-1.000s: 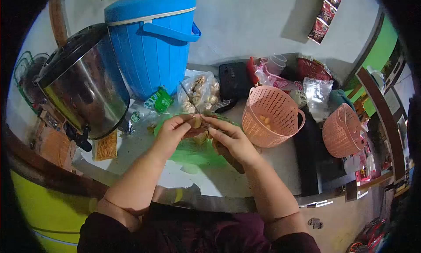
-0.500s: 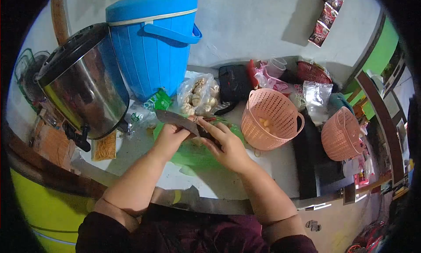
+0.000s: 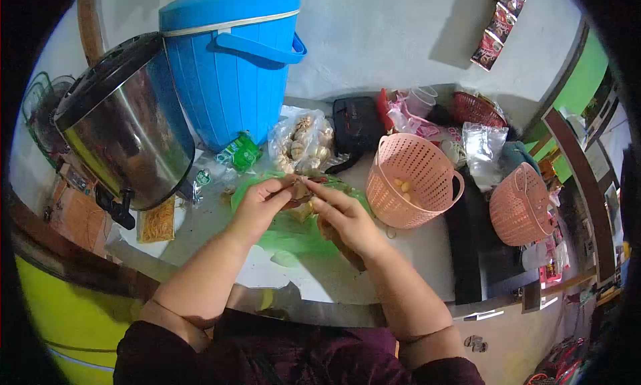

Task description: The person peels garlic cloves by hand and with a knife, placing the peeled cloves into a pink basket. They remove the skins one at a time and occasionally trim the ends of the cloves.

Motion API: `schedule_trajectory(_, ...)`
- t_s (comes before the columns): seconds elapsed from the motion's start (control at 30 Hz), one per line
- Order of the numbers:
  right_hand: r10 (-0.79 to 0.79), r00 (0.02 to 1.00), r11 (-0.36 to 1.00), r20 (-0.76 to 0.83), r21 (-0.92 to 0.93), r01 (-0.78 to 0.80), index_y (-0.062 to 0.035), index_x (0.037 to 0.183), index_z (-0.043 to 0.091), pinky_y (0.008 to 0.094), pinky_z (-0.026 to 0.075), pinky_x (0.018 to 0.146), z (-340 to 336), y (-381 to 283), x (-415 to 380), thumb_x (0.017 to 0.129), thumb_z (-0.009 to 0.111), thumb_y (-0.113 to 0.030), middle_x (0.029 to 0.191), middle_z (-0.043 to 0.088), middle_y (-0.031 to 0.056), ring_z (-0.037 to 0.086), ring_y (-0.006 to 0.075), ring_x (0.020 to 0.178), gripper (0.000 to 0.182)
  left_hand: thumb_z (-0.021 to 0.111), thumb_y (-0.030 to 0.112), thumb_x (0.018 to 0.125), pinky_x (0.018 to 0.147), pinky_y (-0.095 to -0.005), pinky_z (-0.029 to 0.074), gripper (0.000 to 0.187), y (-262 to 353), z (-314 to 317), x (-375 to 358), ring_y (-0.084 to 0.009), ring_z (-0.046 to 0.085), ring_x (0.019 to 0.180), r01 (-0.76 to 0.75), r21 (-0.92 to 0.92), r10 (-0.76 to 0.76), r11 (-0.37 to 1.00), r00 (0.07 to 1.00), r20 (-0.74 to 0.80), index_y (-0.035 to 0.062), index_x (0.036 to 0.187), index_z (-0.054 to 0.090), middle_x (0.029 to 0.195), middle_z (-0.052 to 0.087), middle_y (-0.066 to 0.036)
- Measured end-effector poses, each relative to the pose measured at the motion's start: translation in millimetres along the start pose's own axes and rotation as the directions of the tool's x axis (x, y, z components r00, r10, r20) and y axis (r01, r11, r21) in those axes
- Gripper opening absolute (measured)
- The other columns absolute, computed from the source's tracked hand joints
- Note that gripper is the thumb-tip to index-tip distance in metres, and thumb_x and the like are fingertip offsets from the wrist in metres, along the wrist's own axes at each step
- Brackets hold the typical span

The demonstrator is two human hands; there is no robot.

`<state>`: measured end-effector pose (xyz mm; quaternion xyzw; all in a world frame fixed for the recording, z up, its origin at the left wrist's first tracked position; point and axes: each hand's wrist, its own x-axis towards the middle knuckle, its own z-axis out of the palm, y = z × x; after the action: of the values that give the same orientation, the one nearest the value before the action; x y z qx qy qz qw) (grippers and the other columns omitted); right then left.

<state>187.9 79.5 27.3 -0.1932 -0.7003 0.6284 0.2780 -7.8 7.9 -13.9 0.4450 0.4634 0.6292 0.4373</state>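
Observation:
My left hand (image 3: 260, 205) is closed, its thumb and fingertips pinching a small garlic clove (image 3: 298, 186) that the fingers mostly cover. My right hand (image 3: 344, 218) meets it there, fingertips touching the same clove. Beneath the right palm a brown, worn knife (image 3: 348, 253) sticks out toward the wrist, partly hidden by the hand. Under both hands a green plastic bag (image 3: 284, 241) is spread on the table, with pale and reddish scraps on it. Behind the hands lies a clear bag of garlic bulbs (image 3: 304, 148).
A pink basket (image 3: 410, 164) holding several peeled cloves stands right of my hands, with a second pink basket (image 3: 517, 211) farther right. Back left are a blue lidded bucket (image 3: 230, 84) and a steel container (image 3: 127, 131) with a tap. A black pouch (image 3: 356, 124) sits near the wall.
The knife blade, which pointed left across my left hand, now lies beneath my right hand toward the wrist. My fingertips have come together on the clove.

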Motion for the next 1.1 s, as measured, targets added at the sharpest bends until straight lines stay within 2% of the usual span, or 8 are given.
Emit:
schedule_trajectory(0.03, 0.206, 0.976, 0.938, 0.066, 0.271, -0.216, -0.0071, 0.137, 0.051, 0.0245, 0.045, 0.059, -0.8, -8.9, -3.2, 0.099, 0.054, -0.019, 0.089, 0.056, 0.0005, 0.053, 0.0084, 0.07, 0.04, 0.056, 0.007, 0.095, 0.091, -0.0325, 0.052, 0.024, -0.6, 0.8, 0.4, -0.0174, 0.064, 0.1, -0.006, 0.022, 0.006, 1.0, 1.0, -0.012, -0.003, 0.116, 0.063, 0.11, 0.067, -0.007)
schedule_trajectory(0.2, 0.241, 0.965, 0.893, 0.108, 0.364, -0.264, -0.0045, 0.137, 0.05, 0.0215, 0.043, 0.054, -3.8, -18.9, -3.8, 0.101, 0.05, -0.022, 0.089, 0.058, 0.0003, 0.055, 0.0077, 0.069, 0.04, 0.058, 0.007, 0.095, 0.088, -0.0319, 0.053, 0.022, 10.1, 8.4, -1.9, -0.0168, 0.065, 0.098, 0.014, 0.076, -0.008, 0.997, 0.997, -0.075, -0.003, 0.113, 0.063, 0.107, 0.067, -0.008)
schedule_trajectory(0.4, 0.107, 0.993, 0.991, 0.056, 0.074, -0.111, -0.0097, 0.138, 0.051, 0.0229, 0.044, 0.061, -0.5, -13.9, -5.7, 0.097, 0.058, -0.022, 0.098, 0.06, 0.0042, 0.054, 0.0087, 0.072, 0.043, 0.056, 0.004, 0.094, 0.087, -0.0278, 0.052, 0.022, 10.6, 5.0, -2.8, -0.0133, 0.064, 0.095, -0.005, -0.07, 0.003, 0.998, 1.0, -0.02, -0.0026, 0.114, 0.065, 0.107, 0.067, -0.007)
schedule_trajectory(0.53, -0.273, 0.961, 0.884, 0.041, -0.383, 0.268, -0.0102, 0.14, 0.048, 0.0305, 0.048, 0.073, 4.6, -7.1, -1.7, 0.092, 0.064, -0.019, 0.11, 0.059, 0.0147, 0.057, 0.0188, 0.082, 0.051, 0.056, 0.003, 0.094, 0.086, -0.0284, 0.052, 0.023, 13.0, 3.0, -3.4, -0.0136, 0.064, 0.096, -0.017, -0.031, 0.018, 0.999, 0.999, 0.034, -0.0025, 0.113, 0.065, 0.106, 0.068, -0.006)
schedule_trajectory(0.67, -0.182, 0.983, 0.812, 0.022, -0.56, 0.163, -0.017, 0.14, 0.049, 0.0388, 0.049, 0.073, 9.3, -18.7, -6.7, 0.092, 0.064, -0.02, 0.106, 0.058, 0.0159, 0.06, 0.0312, 0.081, 0.051, 0.056, 0.003, 0.093, 0.085, -0.0284, 0.052, 0.023, 10.3, 3.9, -4.6, -0.0135, 0.064, 0.094, -0.016, -0.026, 0.015, 1.0, 1.0, -0.014, -0.0027, 0.112, 0.065, 0.104, 0.068, -0.007)
schedule_trajectory(0.77, -0.275, 0.961, 0.679, 0.022, -0.703, 0.21, -0.0175, 0.139, 0.05, 0.0396, 0.05, 0.071, 11.6, -12.7, -6.7, 0.092, 0.064, -0.021, 0.102, 0.058, 0.0151, 0.061, 0.0319, 0.081, 0.05, 0.057, 0.003, 0.092, 0.083, -0.0287, 0.052, 0.022, 6.3, 4.0, -4.7, -0.0132, 0.064, 0.092, -0.023, -0.033, 0.022, 0.999, 0.999, -0.031, -0.0032, 0.111, 0.066, 0.103, 0.069, -0.007)
schedule_trajectory(0.97, -0.336, 0.941, 0.743, 0.036, -0.604, 0.288, -0.0134, 0.138, 0.051, 0.0347, 0.049, 0.07, 5.6, -4.9, -3.1, 0.093, 0.063, -0.019, 0.107, 0.059, 0.0117, 0.061, 0.0247, 0.079, 0.048, 0.058, 0.003, 0.091, 0.082, -0.0266, 0.051, 0.018, 7.7, 4.9, -5.0, -0.0115, 0.063, 0.09, -0.031, -0.007, 0.031, 0.999, 0.999, -0.012, -0.0047, 0.105, 0.068, 0.101, 0.069, -0.007)
schedule_trajectory(1.1, 0.014, 1.0, 0.99, 0.018, -0.138, -0.011, -0.0097, 0.138, 0.05, 0.0299, 0.048, 0.073, 0.0, -6.3, -2.1, 0.094, 0.061, -0.018, 0.11, 0.06, 0.0102, 0.059, 0.0172, 0.084, 0.046, 0.058, 0.002, 0.091, 0.083, -0.026, 0.051, 0.018, 2.8, -0.1, -3.1, -0.0114, 0.063, 0.09, -0.004, 0.084, 0.008, 0.996, 0.999, -0.051, -0.0054, 0.104, 0.068, 0.099, 0.069, -0.006)
